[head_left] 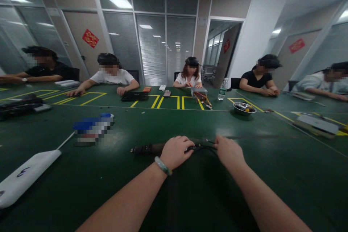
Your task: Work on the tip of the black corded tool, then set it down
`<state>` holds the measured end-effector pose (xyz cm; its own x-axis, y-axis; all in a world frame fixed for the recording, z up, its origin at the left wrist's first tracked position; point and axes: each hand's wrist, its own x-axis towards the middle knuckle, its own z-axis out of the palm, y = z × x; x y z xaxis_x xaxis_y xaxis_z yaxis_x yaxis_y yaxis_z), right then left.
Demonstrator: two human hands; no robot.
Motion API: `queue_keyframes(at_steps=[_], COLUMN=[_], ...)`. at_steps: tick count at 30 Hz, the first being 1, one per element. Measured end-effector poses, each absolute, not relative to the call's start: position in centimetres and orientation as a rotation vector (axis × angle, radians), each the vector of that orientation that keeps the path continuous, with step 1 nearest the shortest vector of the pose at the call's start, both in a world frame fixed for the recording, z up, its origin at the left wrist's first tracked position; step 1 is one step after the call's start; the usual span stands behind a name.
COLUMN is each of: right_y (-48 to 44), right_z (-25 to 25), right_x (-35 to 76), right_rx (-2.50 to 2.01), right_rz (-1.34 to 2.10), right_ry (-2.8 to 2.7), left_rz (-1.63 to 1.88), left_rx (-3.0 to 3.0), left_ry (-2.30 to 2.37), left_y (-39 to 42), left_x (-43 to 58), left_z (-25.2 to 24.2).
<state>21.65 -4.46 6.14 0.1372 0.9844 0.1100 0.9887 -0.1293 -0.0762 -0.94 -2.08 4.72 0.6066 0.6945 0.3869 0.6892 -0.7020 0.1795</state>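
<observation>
A long black cylindrical tool (148, 149), in form like an electric screwdriver, lies across the green table with its narrow metal tip to the left. My left hand (178, 151), with a jade-coloured bangle at the wrist, is closed over the tool's right part, and its fingers hide much of that end. Thin black cables (205, 147) run from there to the right. My right hand (230, 151) pinches them, fingers closed; where they go beyond it is hidden.
On the left lie a white elongated device (29, 175) with a cord and a blurred blue-and-white item (94, 128). Ahead stand a metal bowl (244, 108), a water bottle (222, 90) and a grey box with coloured wires (199, 92). Several people sit along the far side.
</observation>
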Motion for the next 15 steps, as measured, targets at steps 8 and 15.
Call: queue_keyframes(at_steps=[8, 15], right_y=[-3.1, -4.4], right_z=[5.7, 5.9], right_x=[22.5, 20.1], right_rx=[-1.961, -1.788], right_rz=[0.161, 0.323], right_ry=[-1.929, -2.135], left_rz=[0.706, 0.642], left_rx=[2.828, 2.806], left_ry=[1.223, 1.222], left_y=[-2.8, -2.9], left_x=[0.2, 0.2], left_z=[4.3, 4.3])
